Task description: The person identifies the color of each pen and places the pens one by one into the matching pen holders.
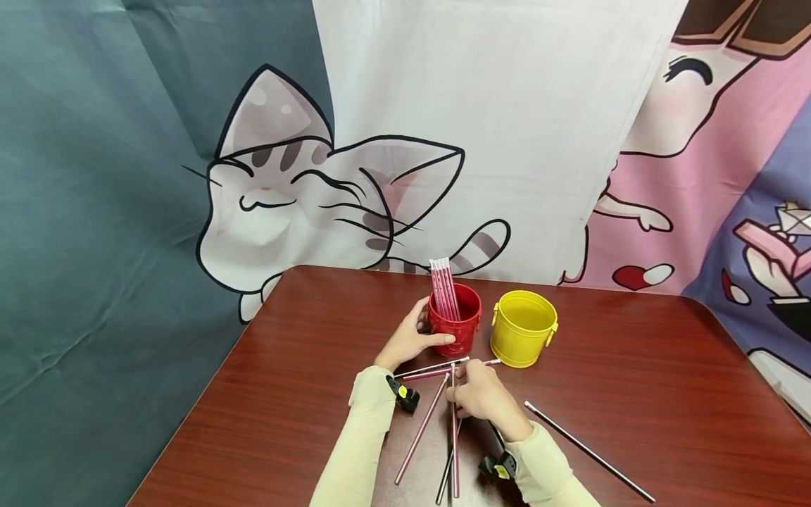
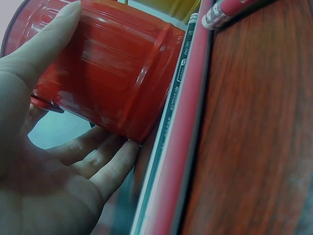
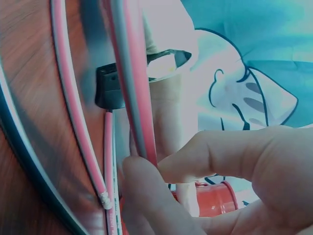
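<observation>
My left hand (image 1: 408,340) grips the side of a small red bucket (image 1: 461,341), thumb across its front and the other fingers around the far side and near its base. Several pink pencils (image 1: 445,290) with white ends lean upright inside this bucket. Between thumb and fingertips, my right hand (image 1: 486,398) pinches a pink pencil (image 3: 134,88) near one end; its shaft extends toward me in the head view. Below the red bucket, a dark pencil (image 2: 171,112) and a pink pencil (image 2: 183,132) lie side by side on the table.
A yellow bucket (image 1: 522,341) stands right of the red one. Another pink pencil (image 1: 421,431) and a dark pencil (image 1: 445,475) lie on the brown table (image 1: 304,366) in front. One more dark pencil (image 1: 589,451) lies off to the right. A cartoon-print cloth (image 1: 538,105) hangs behind.
</observation>
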Demonstrator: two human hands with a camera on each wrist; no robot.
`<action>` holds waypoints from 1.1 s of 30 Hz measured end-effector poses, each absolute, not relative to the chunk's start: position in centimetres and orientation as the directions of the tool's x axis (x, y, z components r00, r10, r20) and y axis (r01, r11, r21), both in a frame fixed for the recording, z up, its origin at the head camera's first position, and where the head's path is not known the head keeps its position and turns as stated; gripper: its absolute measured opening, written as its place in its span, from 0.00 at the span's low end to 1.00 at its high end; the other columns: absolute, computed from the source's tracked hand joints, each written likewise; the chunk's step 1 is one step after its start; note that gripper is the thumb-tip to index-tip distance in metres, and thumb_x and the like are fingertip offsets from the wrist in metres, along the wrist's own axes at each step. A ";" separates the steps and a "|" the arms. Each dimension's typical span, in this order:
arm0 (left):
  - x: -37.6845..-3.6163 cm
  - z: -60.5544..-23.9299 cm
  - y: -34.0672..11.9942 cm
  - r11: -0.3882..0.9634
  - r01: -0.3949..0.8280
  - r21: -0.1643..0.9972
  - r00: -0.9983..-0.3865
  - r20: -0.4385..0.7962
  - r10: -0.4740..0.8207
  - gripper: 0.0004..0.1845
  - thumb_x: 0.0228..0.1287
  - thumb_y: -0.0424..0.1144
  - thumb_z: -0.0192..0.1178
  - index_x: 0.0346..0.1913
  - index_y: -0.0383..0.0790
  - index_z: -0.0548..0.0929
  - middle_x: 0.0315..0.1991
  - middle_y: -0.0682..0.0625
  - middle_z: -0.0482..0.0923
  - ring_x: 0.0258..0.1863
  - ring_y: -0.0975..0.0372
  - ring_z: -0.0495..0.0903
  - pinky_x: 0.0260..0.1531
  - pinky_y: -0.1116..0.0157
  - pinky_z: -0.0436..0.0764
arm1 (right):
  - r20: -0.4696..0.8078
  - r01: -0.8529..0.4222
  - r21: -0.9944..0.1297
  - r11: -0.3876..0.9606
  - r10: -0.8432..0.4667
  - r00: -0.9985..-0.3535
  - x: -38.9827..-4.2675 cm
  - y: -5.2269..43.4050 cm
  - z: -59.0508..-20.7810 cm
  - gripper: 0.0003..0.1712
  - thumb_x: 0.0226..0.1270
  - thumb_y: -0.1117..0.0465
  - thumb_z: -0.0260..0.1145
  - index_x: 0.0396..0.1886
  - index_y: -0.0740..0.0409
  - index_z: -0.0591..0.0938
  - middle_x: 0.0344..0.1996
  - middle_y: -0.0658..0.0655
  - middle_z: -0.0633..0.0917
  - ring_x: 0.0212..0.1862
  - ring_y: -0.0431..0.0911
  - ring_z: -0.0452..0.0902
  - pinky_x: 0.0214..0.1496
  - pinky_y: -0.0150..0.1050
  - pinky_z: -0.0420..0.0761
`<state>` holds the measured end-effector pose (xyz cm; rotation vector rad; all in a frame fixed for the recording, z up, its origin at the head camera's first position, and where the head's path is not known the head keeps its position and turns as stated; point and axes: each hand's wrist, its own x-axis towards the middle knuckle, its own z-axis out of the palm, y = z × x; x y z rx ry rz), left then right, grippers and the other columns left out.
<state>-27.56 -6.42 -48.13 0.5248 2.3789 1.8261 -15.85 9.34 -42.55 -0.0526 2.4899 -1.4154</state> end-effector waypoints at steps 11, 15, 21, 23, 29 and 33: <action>-27.7 -48.1 -6.3 0.209 0.225 0.952 -0.931 0.147 0.334 0.44 0.44 0.49 0.72 0.65 0.64 0.59 0.58 0.58 0.69 0.54 0.61 0.71 0.57 0.58 0.70 | -0.208 0.114 -0.884 0.453 -0.164 -0.964 -16.0 9.8 -41.8 0.17 0.47 0.73 0.62 0.39 0.72 0.72 0.23 0.59 0.75 0.20 0.45 0.76 0.21 0.41 0.81; -27.7 -48.0 -6.3 0.216 0.224 0.950 -0.931 0.143 0.335 0.44 0.44 0.48 0.72 0.65 0.63 0.59 0.58 0.56 0.69 0.55 0.60 0.71 0.57 0.57 0.70 | -0.201 0.109 -0.893 0.437 -0.168 -0.965 -15.9 9.9 -41.6 0.16 0.48 0.72 0.63 0.39 0.68 0.70 0.23 0.59 0.75 0.20 0.47 0.76 0.22 0.42 0.81; -27.0 -46.7 -6.5 0.214 0.223 0.951 -0.925 0.138 0.353 0.44 0.47 0.44 0.71 0.67 0.55 0.58 0.59 0.51 0.68 0.56 0.55 0.70 0.57 0.54 0.69 | -0.177 0.081 -0.905 0.417 -0.198 -0.964 -15.8 9.8 -41.3 0.18 0.49 0.71 0.63 0.40 0.66 0.68 0.23 0.60 0.74 0.20 0.49 0.76 0.21 0.42 0.81; -26.6 -46.0 -6.5 0.208 0.220 0.953 -0.923 0.135 0.361 0.44 0.48 0.42 0.71 0.67 0.53 0.58 0.59 0.50 0.68 0.56 0.54 0.70 0.58 0.53 0.69 | -0.178 0.080 -0.903 0.423 -0.198 -0.964 -15.8 9.8 -41.3 0.17 0.50 0.71 0.63 0.40 0.65 0.68 0.24 0.60 0.74 0.20 0.49 0.76 0.22 0.42 0.81; -25.8 -45.1 -6.6 0.203 0.218 0.955 -0.922 0.133 0.364 0.42 0.50 0.39 0.69 0.67 0.49 0.58 0.60 0.49 0.68 0.57 0.53 0.70 0.58 0.51 0.68 | -0.144 0.056 -0.919 0.390 -0.200 -0.969 -15.6 9.9 -40.8 0.17 0.52 0.71 0.63 0.41 0.64 0.68 0.25 0.60 0.74 0.20 0.50 0.77 0.23 0.44 0.82; -25.8 -45.2 -6.6 0.200 0.221 0.955 -0.920 0.135 0.369 0.43 0.49 0.40 0.70 0.68 0.49 0.58 0.60 0.49 0.67 0.57 0.53 0.69 0.58 0.51 0.68 | -0.097 0.028 -0.940 0.341 -0.188 -0.977 -15.4 10.0 -40.2 0.19 0.51 0.73 0.63 0.41 0.63 0.67 0.26 0.60 0.73 0.22 0.50 0.76 0.24 0.46 0.82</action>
